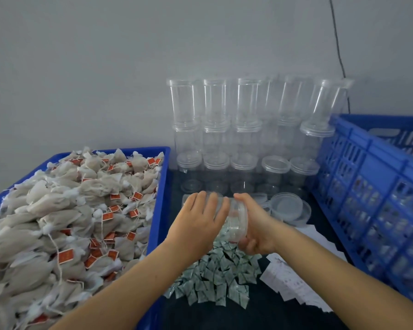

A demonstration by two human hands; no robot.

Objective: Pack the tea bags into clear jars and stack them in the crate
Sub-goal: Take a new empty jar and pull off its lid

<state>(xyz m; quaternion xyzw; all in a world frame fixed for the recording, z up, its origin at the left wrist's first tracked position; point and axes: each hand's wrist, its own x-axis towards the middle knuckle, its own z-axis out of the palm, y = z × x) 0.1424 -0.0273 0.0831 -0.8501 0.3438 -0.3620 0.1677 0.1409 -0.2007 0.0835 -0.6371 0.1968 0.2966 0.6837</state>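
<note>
1. Tea bags (65, 210) lay in a big heap in the blue tray (163, 186) on the left, beige pouches with strings and red tags, none of them yet in the hands.
2. The clear jar (234, 217) was held on its side between both hands, above the dark table, with its wide end toward the person. I could not tell whether it carried a lid.
3. The left hand (198, 222) lay over the jar's far part, the fingers nearly straight and a little spread, resting on it.
4. The right hand (255, 225) was curled around the jar's near end, the fingers wrapped under it.
5. Under the hands was a pile of small green-white sachets (215, 277), and loose lids (289, 208) lay just beside the jar.
6. Empty jars (243, 129) stood stacked against the wall; the blue crate (372, 198) stood on the right.
7. I judged the step as preparing one jar for filling. The next move probably needed the jar turned upright and opened, then one hand free to reach for the heap.
</note>
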